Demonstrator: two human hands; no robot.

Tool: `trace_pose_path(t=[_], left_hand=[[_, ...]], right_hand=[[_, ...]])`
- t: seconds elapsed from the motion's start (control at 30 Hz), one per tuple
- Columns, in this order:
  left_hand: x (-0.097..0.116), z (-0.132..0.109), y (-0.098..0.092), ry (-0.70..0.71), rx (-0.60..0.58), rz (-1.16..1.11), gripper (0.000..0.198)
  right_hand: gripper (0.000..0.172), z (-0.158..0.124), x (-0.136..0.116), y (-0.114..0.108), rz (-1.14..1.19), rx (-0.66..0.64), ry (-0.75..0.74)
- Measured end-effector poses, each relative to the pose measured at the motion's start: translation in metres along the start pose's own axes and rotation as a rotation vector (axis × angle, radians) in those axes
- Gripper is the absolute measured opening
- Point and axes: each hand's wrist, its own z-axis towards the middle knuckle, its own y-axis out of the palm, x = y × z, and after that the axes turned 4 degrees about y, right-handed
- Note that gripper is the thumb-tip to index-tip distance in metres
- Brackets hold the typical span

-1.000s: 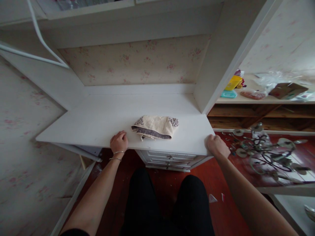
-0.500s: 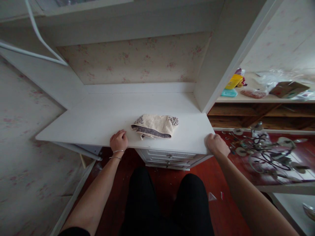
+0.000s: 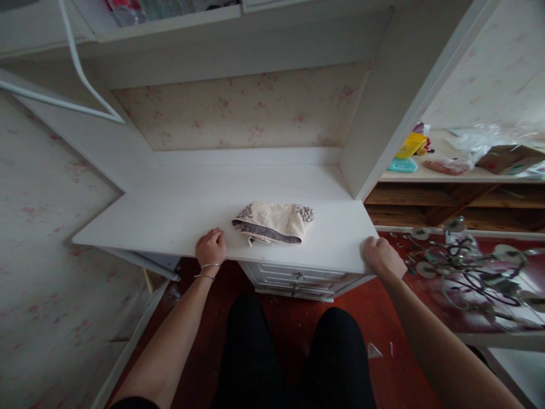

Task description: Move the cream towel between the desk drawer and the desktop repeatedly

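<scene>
A white desk (image 3: 187, 196) spans the view in front of me. My left hand (image 3: 212, 246) is closed over its front edge, fingers curled, with two thin bracelets on the wrist. At the front right corner my right hand (image 3: 383, 255) is wrapped round the desk's edge; part of its fingers is hidden. Between the hands lies a folded cream cloth (image 3: 276, 218) with dark patterned ends and a dark band, nearer the left hand. Neither hand touches the cloth.
Below the desktop stands a white drawer unit (image 3: 298, 277). An upper shelf (image 3: 170, 25) overhangs the desk, and a white bent tube (image 3: 80, 71) juts in at left. On the right are a low shelf (image 3: 447, 178) with a yellow container (image 3: 411, 146) and a chandelier (image 3: 472, 267) on the red floor.
The view has shifted slightly, so the scene sits a little further right and lower, and more of the upper shelf shows. Both hands stay on the desk; the cloth lies unmoved.
</scene>
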Motion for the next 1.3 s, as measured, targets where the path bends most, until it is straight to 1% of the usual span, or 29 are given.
trace_pose_path(t=[0.2, 0.5, 0.8, 1.0, 1.17, 1.3], left_hand=[[-0.003, 0.000, 0.002, 0.011, 0.010, 0.000, 0.028], [0.001, 0.003, -0.001, -0.008, -0.001, 0.002, 0.029], [0.001, 0.000, 0.001, -0.014, 0.010, -0.020, 0.030], [0.002, 0.000, -0.003, -0.010, 0.009, 0.002, 0.029], [0.000, 0.002, -0.003, -0.006, 0.012, 0.027, 0.028], [0.002, 0.001, -0.005, -0.020, 0.004, 0.024, 0.029]], right_hand=[[0.058, -0.002, -0.003, -0.002, 0.001, 0.003, 0.002], [0.057, -0.006, -0.008, -0.007, -0.009, 0.012, 0.021], [0.055, 0.000, -0.003, 0.001, -0.011, 0.034, 0.019], [0.056, -0.009, -0.004, 0.000, 0.005, 0.024, 0.011], [0.054, -0.014, -0.001, 0.000, -0.002, 0.010, -0.034], [0.055, -0.015, 0.010, 0.004, -0.051, 0.004, -0.135]])
